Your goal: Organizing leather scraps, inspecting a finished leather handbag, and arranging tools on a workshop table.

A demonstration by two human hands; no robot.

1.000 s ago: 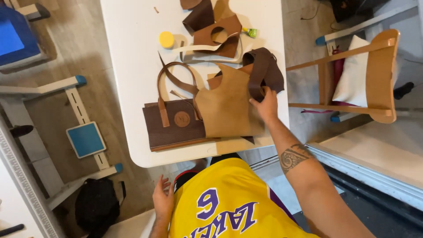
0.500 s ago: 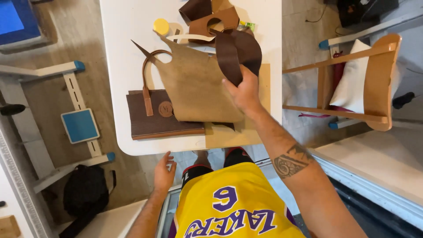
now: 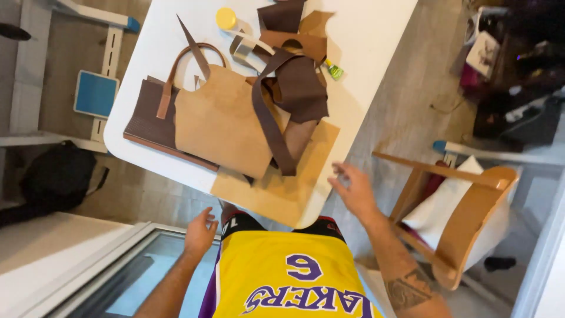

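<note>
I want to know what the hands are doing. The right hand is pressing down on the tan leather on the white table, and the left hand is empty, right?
Not quite. The head view shows the right hand open in the air past the white table edge, not touching the tan leather. The left hand is empty.

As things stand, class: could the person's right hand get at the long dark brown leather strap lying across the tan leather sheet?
Probably yes: the right hand hangs open just off the table's edge, nothing between it and the strap.
</note>
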